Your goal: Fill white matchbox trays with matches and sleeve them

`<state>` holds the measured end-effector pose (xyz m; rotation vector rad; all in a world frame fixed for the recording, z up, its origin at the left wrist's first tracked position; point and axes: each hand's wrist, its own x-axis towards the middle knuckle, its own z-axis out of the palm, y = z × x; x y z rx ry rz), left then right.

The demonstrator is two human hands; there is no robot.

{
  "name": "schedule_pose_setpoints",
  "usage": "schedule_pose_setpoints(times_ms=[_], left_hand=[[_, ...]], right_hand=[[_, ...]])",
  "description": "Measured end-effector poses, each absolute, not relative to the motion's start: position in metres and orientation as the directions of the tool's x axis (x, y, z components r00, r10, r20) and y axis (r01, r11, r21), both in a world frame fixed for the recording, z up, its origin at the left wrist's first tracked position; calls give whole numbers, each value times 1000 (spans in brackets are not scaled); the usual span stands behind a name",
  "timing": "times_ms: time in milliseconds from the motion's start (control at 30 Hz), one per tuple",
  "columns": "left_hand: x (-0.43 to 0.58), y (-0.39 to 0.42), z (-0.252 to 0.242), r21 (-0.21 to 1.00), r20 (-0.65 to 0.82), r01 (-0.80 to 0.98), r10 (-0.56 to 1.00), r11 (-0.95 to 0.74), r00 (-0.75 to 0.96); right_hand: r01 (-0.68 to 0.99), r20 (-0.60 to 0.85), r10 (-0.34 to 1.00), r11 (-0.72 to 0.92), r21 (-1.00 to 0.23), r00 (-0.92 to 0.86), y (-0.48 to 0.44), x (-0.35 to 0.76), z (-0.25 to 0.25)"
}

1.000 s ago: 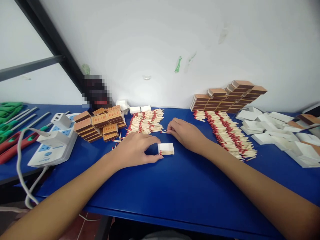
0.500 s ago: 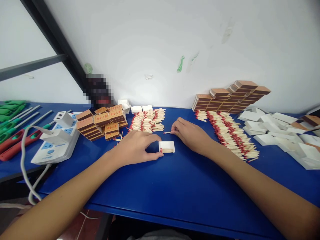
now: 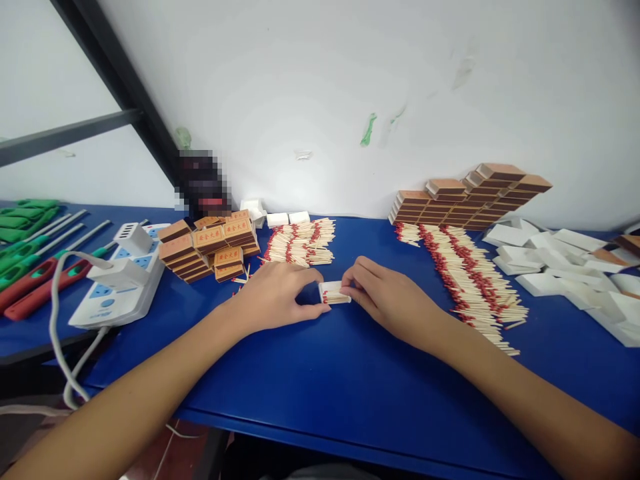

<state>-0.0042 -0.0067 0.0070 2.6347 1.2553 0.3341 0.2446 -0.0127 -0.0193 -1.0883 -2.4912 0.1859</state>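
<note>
A small white matchbox tray [image 3: 331, 287] lies on the blue table with a few red-headed matches in it. My left hand [image 3: 280, 293] grips its left end between thumb and fingers. At the right end of the tray is my right hand [image 3: 377, 293], its thumb and fingertips pinched over the inside on a match [image 3: 333, 293], whose far end is partly hidden by the fingers. Behind the left hand is a pile of loose matches [image 3: 300, 241]. To the right of my right hand lie long rows of matches [image 3: 465, 280].
Brown matchboxes are stacked at the left [image 3: 205, 243] and against the wall at the right [image 3: 470, 193]. White empty trays [image 3: 555, 260] lie heaped on the far right. A power strip [image 3: 125, 287] with cables and several green and red-handled tools [image 3: 45, 267] are at the left.
My right hand has brought the match forward and left, from behind the tray to its right end. My left hand keeps its grip on the tray. The view has shifted slightly.
</note>
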Motion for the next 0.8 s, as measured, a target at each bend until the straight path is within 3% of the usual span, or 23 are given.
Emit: schedule_pose_setpoints(times_ms=[333, 800], left_hand=[[-5, -9, 8, 262, 108, 703, 744, -661, 659], [-5, -7, 6, 251, 119, 693, 733, -675, 670]], right_hand=[[567, 354, 803, 592, -573, -480, 26, 232, -23], [626, 345, 787, 617, -477, -512, 38, 225, -38]])
